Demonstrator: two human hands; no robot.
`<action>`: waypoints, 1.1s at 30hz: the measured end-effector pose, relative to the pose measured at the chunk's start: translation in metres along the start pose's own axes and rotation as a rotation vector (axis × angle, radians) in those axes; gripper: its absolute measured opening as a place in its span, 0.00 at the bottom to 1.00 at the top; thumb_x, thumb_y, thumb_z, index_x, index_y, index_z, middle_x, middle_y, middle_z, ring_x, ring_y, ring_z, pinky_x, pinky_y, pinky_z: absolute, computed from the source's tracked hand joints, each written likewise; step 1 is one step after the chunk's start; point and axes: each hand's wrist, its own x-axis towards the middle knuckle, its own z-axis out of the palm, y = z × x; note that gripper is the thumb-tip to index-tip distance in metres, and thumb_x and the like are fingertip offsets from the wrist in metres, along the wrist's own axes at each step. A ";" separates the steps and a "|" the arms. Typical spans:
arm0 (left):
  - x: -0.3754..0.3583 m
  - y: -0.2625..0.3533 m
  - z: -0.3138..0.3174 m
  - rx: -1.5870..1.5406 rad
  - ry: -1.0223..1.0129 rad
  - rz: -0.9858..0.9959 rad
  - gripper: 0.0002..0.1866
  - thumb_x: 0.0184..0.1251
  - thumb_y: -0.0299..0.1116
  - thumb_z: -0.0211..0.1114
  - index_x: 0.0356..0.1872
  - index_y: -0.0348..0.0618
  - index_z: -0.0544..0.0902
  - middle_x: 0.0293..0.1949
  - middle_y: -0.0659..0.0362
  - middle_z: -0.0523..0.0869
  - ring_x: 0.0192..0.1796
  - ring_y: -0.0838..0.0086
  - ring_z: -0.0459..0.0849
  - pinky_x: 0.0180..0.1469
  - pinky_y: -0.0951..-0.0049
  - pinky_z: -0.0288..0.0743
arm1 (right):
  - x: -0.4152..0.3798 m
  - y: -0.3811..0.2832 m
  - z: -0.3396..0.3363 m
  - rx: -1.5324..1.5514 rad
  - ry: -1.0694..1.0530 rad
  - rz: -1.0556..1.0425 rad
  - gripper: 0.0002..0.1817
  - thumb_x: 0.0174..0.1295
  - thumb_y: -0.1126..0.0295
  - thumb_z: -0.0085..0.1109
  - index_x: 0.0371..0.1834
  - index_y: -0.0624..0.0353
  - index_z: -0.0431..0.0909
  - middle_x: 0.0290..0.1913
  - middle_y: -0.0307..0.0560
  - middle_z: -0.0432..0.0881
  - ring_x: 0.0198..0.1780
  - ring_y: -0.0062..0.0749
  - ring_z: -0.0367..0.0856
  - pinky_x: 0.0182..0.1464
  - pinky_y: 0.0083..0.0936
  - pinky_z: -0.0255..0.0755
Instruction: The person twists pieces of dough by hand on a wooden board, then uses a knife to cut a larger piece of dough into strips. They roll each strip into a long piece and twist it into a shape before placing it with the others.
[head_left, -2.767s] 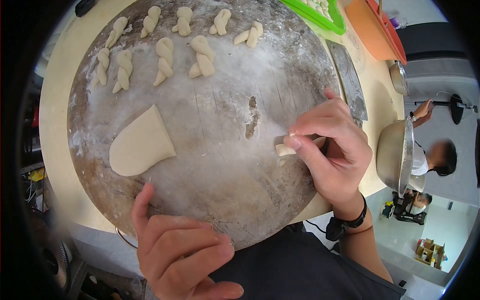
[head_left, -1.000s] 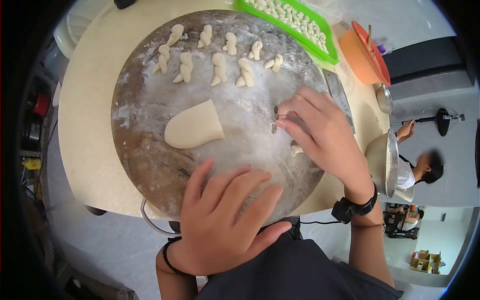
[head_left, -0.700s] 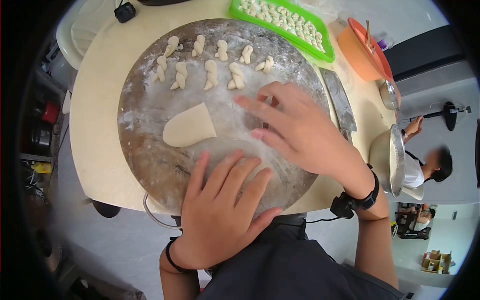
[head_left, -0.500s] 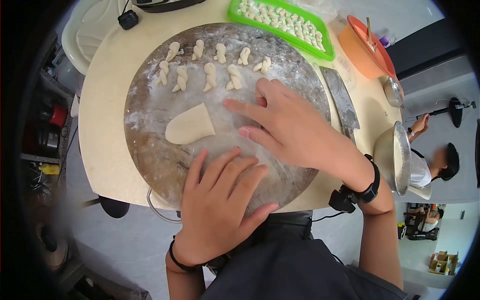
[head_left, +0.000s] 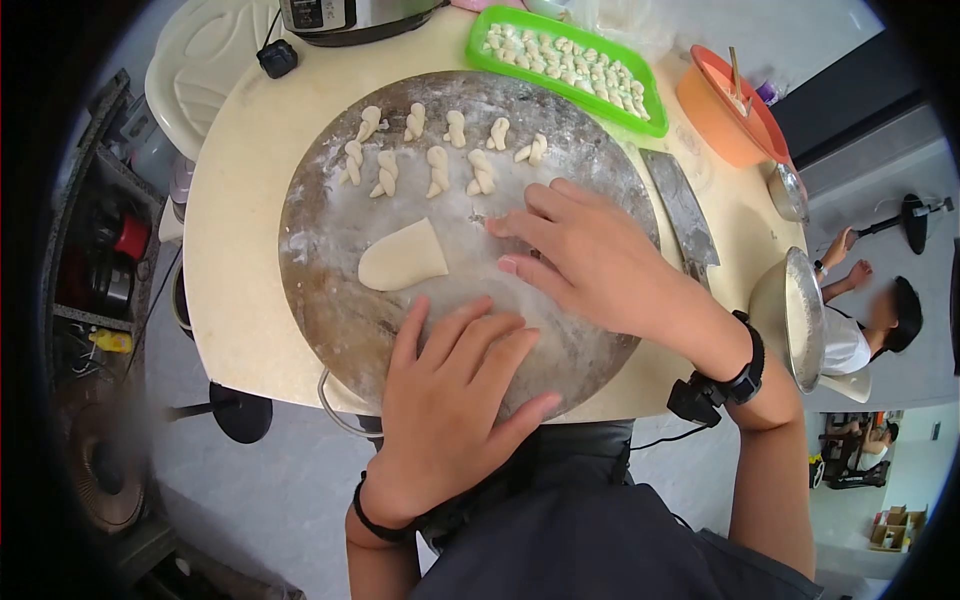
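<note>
Flour dusted the big round board (head_left: 330,215), which sat on a pale round table (head_left: 235,290). Only one view showed all this, the one from the head camera looking down.

A moment before, the right hand (head_left: 600,265) had been pinching a small bit of dough near the board's right side. Now it lay flat on the board with its fingers spread out and held nothing. The left hand (head_left: 450,400) had also come up from the near edge. It lay flat and open on the board too, fingers pointing away from the person, and it held nothing. Any little bit of dough could be under the palms, but I could not tell. It looked as if the pinching was over and both hands were pressing or rolling on the board.

Just beyond the left fingertips lay a flat piece of dough (head_left: 402,257). It was smooth and pale, round at one end and cut straight at the other. Neither hand touched it.

At the far side of the board sat two rows of small twisted dough pieces (head_left: 432,168), soft and bumpy like little ropes. Behind them a green tray (head_left: 655,112) held many more small pieces. A flat metal cleaver (head_left: 685,210) lay to the right of the board. Near it were an orange bowl (head_left: 715,120) and a shiny metal bowl (head_left: 790,315). Another person (head_left: 875,320) was far off on the right.
</note>
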 end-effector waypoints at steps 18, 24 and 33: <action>-0.001 0.001 0.001 0.053 -0.052 0.011 0.28 0.67 0.51 0.78 0.63 0.48 0.84 0.62 0.60 0.87 0.71 0.57 0.82 0.77 0.34 0.63 | -0.004 -0.002 0.010 -0.087 -0.023 -0.046 0.36 0.77 0.47 0.64 0.81 0.57 0.78 0.50 0.52 0.74 0.53 0.49 0.74 0.58 0.42 0.71; -0.001 0.000 0.003 0.038 -0.026 -0.008 0.29 0.65 0.52 0.77 0.61 0.47 0.86 0.62 0.59 0.89 0.71 0.52 0.83 0.80 0.36 0.60 | -0.026 0.001 -0.021 -0.024 -0.205 0.012 0.36 0.77 0.46 0.63 0.81 0.57 0.77 0.49 0.52 0.73 0.52 0.50 0.72 0.58 0.41 0.69; 0.001 0.004 0.000 0.082 -0.064 -0.015 0.29 0.65 0.50 0.79 0.63 0.49 0.85 0.63 0.61 0.87 0.71 0.57 0.82 0.79 0.36 0.61 | 0.000 0.010 0.007 -0.035 -0.058 -0.067 0.37 0.77 0.45 0.64 0.81 0.55 0.77 0.50 0.53 0.73 0.54 0.49 0.73 0.59 0.41 0.68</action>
